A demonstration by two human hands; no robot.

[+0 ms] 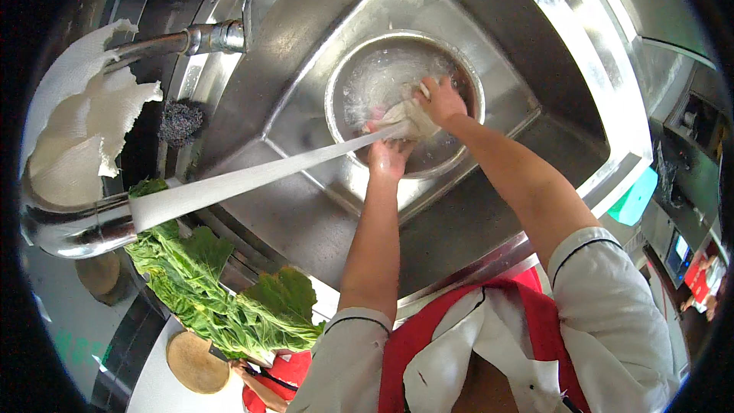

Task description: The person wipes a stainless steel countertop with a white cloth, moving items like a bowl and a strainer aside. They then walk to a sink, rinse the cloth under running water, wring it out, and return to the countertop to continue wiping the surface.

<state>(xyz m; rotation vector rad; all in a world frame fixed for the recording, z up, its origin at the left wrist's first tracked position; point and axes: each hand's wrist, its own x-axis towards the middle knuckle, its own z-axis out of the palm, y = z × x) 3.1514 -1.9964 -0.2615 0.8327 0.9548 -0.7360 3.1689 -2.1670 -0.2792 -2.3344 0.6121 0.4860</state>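
Water streams from the metal faucet (86,223) at the left into a round metal basin (476,83), which stands in a stainless-steel sink (258,223). Over the basin, a pale, wet cloth-like piece (421,117) lies between my two hands, under the stream. My left hand (390,155) is at its near side, palm up, with the fingers partly hidden by the piece and the water. On its right side my right hand (441,100) grips it with bent fingers. Part of the piece is hidden by the splashing water.
Leafy green vegetables (212,292) lie beside the sink at the lower left. White torn paper or cloth (86,109) hangs around the faucet pipe, near a dark metal scourer (180,123). A person in red (281,378) is by a round wooden board (198,361); another person (702,281) is far right.
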